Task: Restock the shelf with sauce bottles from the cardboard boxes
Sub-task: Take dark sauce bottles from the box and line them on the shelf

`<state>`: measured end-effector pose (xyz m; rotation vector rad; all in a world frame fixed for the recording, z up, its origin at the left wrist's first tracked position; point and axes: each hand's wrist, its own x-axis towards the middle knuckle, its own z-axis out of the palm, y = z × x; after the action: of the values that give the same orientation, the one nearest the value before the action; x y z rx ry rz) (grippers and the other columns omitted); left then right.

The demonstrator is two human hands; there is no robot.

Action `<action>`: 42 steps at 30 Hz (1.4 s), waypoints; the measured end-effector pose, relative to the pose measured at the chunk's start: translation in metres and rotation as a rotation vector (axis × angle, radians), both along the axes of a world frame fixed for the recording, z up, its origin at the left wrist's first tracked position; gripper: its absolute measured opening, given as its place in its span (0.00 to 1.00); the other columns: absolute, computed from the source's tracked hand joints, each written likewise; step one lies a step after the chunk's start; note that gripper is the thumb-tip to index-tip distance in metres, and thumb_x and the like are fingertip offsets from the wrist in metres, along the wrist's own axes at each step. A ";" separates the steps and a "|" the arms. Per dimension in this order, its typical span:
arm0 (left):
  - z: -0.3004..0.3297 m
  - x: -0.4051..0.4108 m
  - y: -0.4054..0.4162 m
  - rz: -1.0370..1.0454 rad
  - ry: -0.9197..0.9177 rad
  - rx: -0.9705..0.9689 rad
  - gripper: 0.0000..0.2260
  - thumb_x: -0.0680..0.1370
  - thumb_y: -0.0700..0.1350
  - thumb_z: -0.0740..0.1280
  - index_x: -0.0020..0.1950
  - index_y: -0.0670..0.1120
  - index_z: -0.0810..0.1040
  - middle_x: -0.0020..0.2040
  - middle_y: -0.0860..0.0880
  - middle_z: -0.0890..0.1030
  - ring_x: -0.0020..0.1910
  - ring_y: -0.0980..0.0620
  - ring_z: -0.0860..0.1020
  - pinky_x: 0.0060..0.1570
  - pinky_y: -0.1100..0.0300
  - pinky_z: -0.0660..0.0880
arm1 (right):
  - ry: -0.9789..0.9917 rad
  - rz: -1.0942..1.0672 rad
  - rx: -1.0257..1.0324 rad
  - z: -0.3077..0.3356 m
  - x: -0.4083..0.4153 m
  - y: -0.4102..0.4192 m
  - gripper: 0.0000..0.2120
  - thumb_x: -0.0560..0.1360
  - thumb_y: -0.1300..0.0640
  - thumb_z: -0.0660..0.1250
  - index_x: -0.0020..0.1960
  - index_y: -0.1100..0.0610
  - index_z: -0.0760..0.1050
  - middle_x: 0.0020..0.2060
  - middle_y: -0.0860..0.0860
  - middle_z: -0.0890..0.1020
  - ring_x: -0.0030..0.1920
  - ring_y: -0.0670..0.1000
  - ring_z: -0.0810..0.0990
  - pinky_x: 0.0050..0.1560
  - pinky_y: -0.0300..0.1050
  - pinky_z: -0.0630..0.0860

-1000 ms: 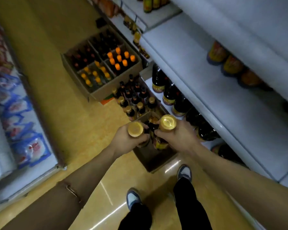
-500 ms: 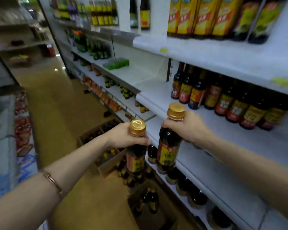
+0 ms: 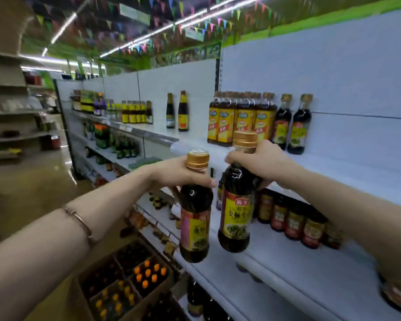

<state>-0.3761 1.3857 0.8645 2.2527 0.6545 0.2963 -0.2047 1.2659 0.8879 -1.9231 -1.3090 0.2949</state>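
Between both hands and the shelving: two dark sauce bottles, gold caps up, long axes near vertical. Left hand [image 3: 178, 173] clamped on the neck of the left bottle [image 3: 195, 216]; right hand [image 3: 262, 162] clamped on the neck of the right bottle [image 3: 236, 205], the two bottles just beside each other, not clearly touching. Upper shelf [image 3: 333, 163] lies ahead of and right of the right hand, which is the nearer; matching bottles [image 3: 292, 126] stand beyond its knuckles. Boxes [image 3: 125, 281] well below the left hand.
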 end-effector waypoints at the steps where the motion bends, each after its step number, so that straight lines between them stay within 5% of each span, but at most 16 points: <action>1: 0.012 0.007 0.001 -0.005 0.004 0.006 0.17 0.70 0.56 0.74 0.51 0.46 0.81 0.48 0.47 0.84 0.49 0.49 0.83 0.42 0.53 0.80 | -0.011 -0.011 0.000 0.010 0.004 -0.001 0.16 0.68 0.42 0.72 0.44 0.56 0.80 0.41 0.53 0.83 0.41 0.54 0.83 0.34 0.54 0.84; 9: 0.082 0.078 0.012 -0.080 -0.054 0.092 0.08 0.73 0.50 0.72 0.51 0.52 0.79 0.49 0.51 0.83 0.49 0.50 0.82 0.43 0.49 0.82 | -0.091 -0.157 0.112 0.072 0.055 0.002 0.22 0.68 0.42 0.72 0.43 0.62 0.79 0.32 0.56 0.81 0.21 0.53 0.80 0.21 0.42 0.75; 14: 0.110 0.130 0.031 -0.124 -0.058 0.106 0.19 0.69 0.57 0.73 0.55 0.49 0.82 0.51 0.49 0.85 0.52 0.46 0.82 0.49 0.44 0.81 | -0.124 -0.177 0.135 0.099 0.098 0.015 0.23 0.66 0.40 0.70 0.45 0.59 0.81 0.39 0.57 0.85 0.33 0.58 0.85 0.33 0.60 0.83; 28: 0.130 0.259 0.088 -0.142 -0.102 0.156 0.18 0.68 0.60 0.72 0.54 0.55 0.81 0.49 0.53 0.85 0.51 0.49 0.83 0.51 0.46 0.80 | -0.199 -0.245 0.142 0.108 0.226 0.070 0.20 0.69 0.39 0.70 0.42 0.56 0.80 0.37 0.54 0.83 0.35 0.55 0.85 0.37 0.57 0.84; 35: 0.114 0.302 0.117 -0.169 -0.157 0.158 0.03 0.75 0.50 0.70 0.46 0.54 0.78 0.41 0.58 0.81 0.44 0.57 0.79 0.39 0.60 0.76 | -0.208 -0.300 0.127 0.087 0.260 0.100 0.20 0.70 0.38 0.69 0.45 0.56 0.81 0.40 0.52 0.84 0.40 0.53 0.84 0.43 0.56 0.83; 42: 0.088 0.333 0.150 -0.209 -0.239 0.111 0.15 0.73 0.59 0.70 0.54 0.53 0.77 0.49 0.56 0.82 0.50 0.55 0.81 0.46 0.57 0.79 | -0.151 -0.399 0.161 0.057 0.275 0.124 0.17 0.72 0.38 0.67 0.46 0.52 0.81 0.40 0.50 0.84 0.36 0.51 0.83 0.30 0.49 0.83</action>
<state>-0.0431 1.5352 0.9523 2.3200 0.2812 0.4986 0.0701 1.3897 0.9445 -2.0423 -0.9760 -0.1538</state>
